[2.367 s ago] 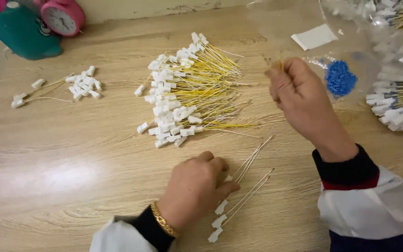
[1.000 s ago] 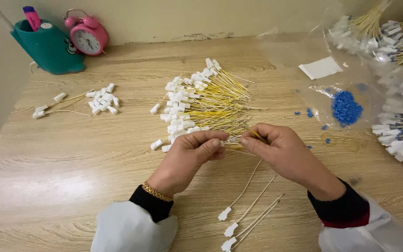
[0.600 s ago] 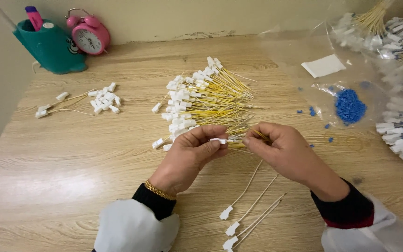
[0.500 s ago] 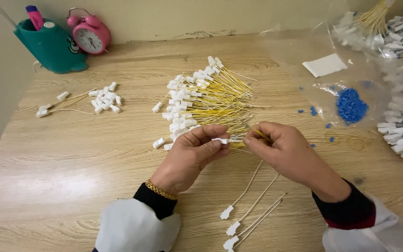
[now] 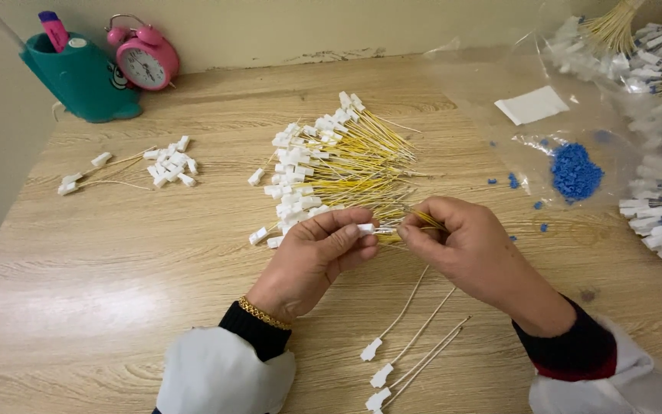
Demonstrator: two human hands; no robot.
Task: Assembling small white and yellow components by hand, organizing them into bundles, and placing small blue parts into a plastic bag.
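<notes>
Hands: left hand and right hand meet over the table, just this side of the big pile. I read both as pinching one yellow wire: left fingertips pressed together on its white plug end, right fingertips pressed together on the wire beside it. Thing in hand sits between the two thumbs, lifted off the wood.
Done, near: three finished wires lie apart by the right sleeve, white ends toward me. I judge these as the done lot, a small count.
Left to do: main pile of wires just behind the hands, white plugs to the left, yellow strands fanning right. Far bigger than the done lot, so I'd call it early in the run.
Side lot: small heap of loose white plugs at mid left, with two or three stray wired ones beside it. Can't tell if spares or rejects.
Packages: clear plastic bag at right, lying flat, holding a clump of blue beads; a few blue bits spilled on the wood near it. White blank slip rests on the bag, rectangular.
More stock: bundles of wires at the far right edge, in clear wrap.
Far corner: teal holder with a pink marker, pink alarm clock touching it, against the wall.
</notes>
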